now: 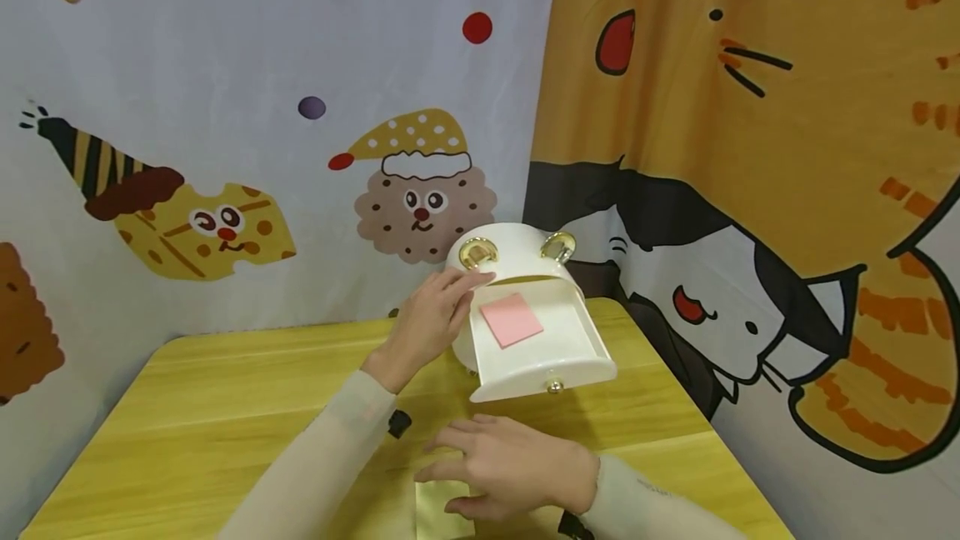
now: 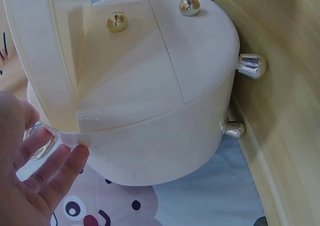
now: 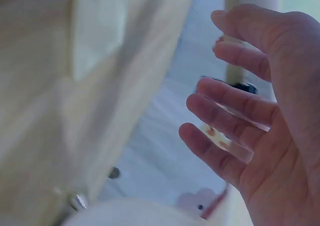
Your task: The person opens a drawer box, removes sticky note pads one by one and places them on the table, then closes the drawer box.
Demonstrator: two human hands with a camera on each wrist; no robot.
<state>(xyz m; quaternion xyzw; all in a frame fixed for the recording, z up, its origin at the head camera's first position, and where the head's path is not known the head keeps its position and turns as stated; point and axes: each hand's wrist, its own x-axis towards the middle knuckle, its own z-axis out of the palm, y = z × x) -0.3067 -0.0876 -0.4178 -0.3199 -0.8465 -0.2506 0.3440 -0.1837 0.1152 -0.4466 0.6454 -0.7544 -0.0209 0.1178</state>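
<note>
A white rounded box [image 1: 517, 250] with gold ear-like rings on top stands toward the back of the table. Its upper drawer [image 1: 566, 336] is pulled out, and a pink sticky-note pad [image 1: 512, 320] lies inside on the left. My left hand [image 1: 423, 323] rests at the box's left side near the drawer opening; in the left wrist view its loosely extended fingertips [image 2: 75, 161] touch the white wall. In front of the drawer, my right hand [image 1: 513, 465] hovers with fingers spread and nothing held. Partly beneath it, a yellow sticky-note pad [image 1: 442, 517] lies on the table.
The wooden table [image 1: 247, 390] reaches a patterned cloth [image 1: 300, 23] at the back. A small gold knob [image 1: 555, 387] sticks out from the drawer front. Gold feet [image 2: 251, 65] support the box.
</note>
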